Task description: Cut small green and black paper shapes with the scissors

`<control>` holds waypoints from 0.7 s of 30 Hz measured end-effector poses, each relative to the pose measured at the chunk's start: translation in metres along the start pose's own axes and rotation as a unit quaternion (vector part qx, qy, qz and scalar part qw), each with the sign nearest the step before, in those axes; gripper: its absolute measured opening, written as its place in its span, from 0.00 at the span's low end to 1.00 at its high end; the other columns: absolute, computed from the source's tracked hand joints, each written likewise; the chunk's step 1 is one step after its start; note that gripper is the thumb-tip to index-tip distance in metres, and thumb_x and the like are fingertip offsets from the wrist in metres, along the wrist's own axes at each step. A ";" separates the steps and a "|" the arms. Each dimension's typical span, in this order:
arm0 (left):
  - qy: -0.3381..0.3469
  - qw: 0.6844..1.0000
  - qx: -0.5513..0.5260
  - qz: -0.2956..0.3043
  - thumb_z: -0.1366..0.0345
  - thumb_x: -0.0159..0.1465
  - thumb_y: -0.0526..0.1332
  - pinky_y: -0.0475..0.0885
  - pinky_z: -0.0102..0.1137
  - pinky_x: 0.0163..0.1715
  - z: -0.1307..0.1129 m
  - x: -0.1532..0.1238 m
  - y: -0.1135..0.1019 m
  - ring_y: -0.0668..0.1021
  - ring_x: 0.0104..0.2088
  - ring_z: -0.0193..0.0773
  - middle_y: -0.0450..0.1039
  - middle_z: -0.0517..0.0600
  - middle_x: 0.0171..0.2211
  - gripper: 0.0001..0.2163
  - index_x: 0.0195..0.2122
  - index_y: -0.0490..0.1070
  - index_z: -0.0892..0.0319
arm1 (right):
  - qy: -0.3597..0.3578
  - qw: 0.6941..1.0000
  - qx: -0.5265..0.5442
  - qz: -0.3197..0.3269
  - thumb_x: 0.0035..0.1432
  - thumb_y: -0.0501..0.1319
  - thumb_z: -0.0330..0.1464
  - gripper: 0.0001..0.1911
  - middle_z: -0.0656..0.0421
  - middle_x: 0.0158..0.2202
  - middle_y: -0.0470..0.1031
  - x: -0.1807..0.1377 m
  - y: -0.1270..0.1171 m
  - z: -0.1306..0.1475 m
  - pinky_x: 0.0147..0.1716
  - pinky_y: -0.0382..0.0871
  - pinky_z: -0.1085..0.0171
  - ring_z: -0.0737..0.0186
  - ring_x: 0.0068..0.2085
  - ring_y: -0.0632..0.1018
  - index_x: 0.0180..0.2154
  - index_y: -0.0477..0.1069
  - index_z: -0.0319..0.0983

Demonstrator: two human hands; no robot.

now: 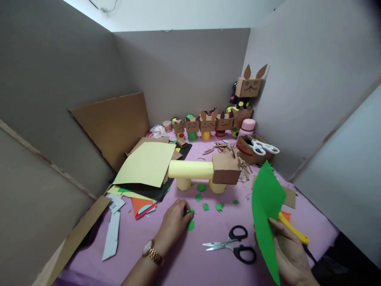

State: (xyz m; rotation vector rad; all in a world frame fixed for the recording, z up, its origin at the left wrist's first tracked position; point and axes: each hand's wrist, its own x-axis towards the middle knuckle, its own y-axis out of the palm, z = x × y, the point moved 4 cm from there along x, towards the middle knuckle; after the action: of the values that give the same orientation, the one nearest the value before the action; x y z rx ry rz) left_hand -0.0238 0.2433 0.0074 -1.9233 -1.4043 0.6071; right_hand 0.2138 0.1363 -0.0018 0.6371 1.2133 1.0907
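Note:
My left hand (175, 219) rests on the table with its fingers closed at a small green paper cutout (191, 211). Just below its fingertips lies another green cutout (191, 225). On the right, my right hand (287, 250) grips a curved sheet of green paper (267, 214) between thumb and fingers. Black-handled scissors (230, 244) lie slightly open between my hands. Beyond them stands an animal-like figure: a yellow paper tube body (190, 170) on short tube legs, with a brown cardboard box head (226, 168). Several green cutouts (201, 187) are scattered around its legs.
Yellow paper (145, 165) and black sheets lie at left, near a large cardboard sheet (116, 123). Finished box-headed figures (207, 124) line the back. A cardboard box (253, 150) holding white scissors (263, 146) stands back right. A yellow-handled tool (294, 228) lies behind my right hand.

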 end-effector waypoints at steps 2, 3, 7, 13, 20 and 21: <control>-0.007 1.000 -0.017 0.002 0.69 0.55 0.55 0.62 0.30 0.28 0.004 -0.001 -0.002 0.72 0.29 0.39 0.69 0.47 0.26 0.01 0.28 0.65 0.57 | 0.000 1.000 -0.007 0.004 0.39 0.67 0.20 0.08 0.55 0.26 0.82 0.001 0.000 0.001 0.30 0.77 0.64 0.57 0.27 0.82 0.27 0.79 0.35; -0.011 1.000 -0.026 0.006 0.69 0.55 0.54 0.63 0.29 0.27 0.005 -0.002 -0.003 0.72 0.28 0.39 0.69 0.46 0.26 0.03 0.30 0.66 0.57 | 0.002 1.000 -0.009 0.005 0.39 0.67 0.20 0.08 0.54 0.26 0.82 0.002 0.000 0.000 0.30 0.77 0.64 0.57 0.27 0.82 0.27 0.79 0.35; -0.009 0.995 -0.050 0.085 0.69 0.54 0.55 0.65 0.27 0.25 0.008 -0.011 -0.001 0.73 0.27 0.37 0.70 0.45 0.26 0.09 0.36 0.68 0.58 | 0.018 1.000 0.002 -0.003 0.39 0.67 0.20 0.09 0.54 0.27 0.82 0.005 -0.002 -0.003 0.31 0.78 0.60 0.54 0.29 0.82 0.27 0.79 0.35; 0.022 0.995 0.014 0.096 0.72 0.52 0.56 0.64 0.31 0.35 -0.001 -0.019 0.002 0.73 0.34 0.41 0.73 0.51 0.33 0.07 0.31 0.71 0.57 | 0.008 1.000 0.003 -0.002 0.40 0.66 0.20 0.10 0.55 0.28 0.82 0.007 -0.004 -0.004 0.35 0.77 0.59 0.54 0.31 0.82 0.28 0.79 0.36; 0.029 0.995 0.025 0.091 0.76 0.50 0.54 0.61 0.29 0.28 -0.005 -0.020 0.001 0.72 0.29 0.38 0.71 0.47 0.28 0.08 0.26 0.66 0.56 | 0.016 1.000 -0.001 0.013 0.41 0.66 0.20 0.09 0.54 0.27 0.82 0.005 -0.005 -0.002 0.35 0.77 0.60 0.55 0.30 0.82 0.28 0.79 0.36; 0.027 0.996 0.014 0.090 0.75 0.50 0.54 0.61 0.28 0.27 -0.005 -0.020 0.002 0.72 0.28 0.38 0.71 0.46 0.27 0.07 0.26 0.65 0.56 | 0.015 1.000 0.001 0.014 0.42 0.66 0.20 0.09 0.55 0.27 0.82 0.006 -0.005 -0.002 0.35 0.77 0.60 0.55 0.29 0.82 0.28 0.79 0.36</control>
State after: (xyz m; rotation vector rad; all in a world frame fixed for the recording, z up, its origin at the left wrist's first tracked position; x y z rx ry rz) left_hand -0.0251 0.2222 0.0092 -2.0420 -1.1918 0.6499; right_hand 0.2138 0.1390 -0.0092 0.6424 1.2336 1.1261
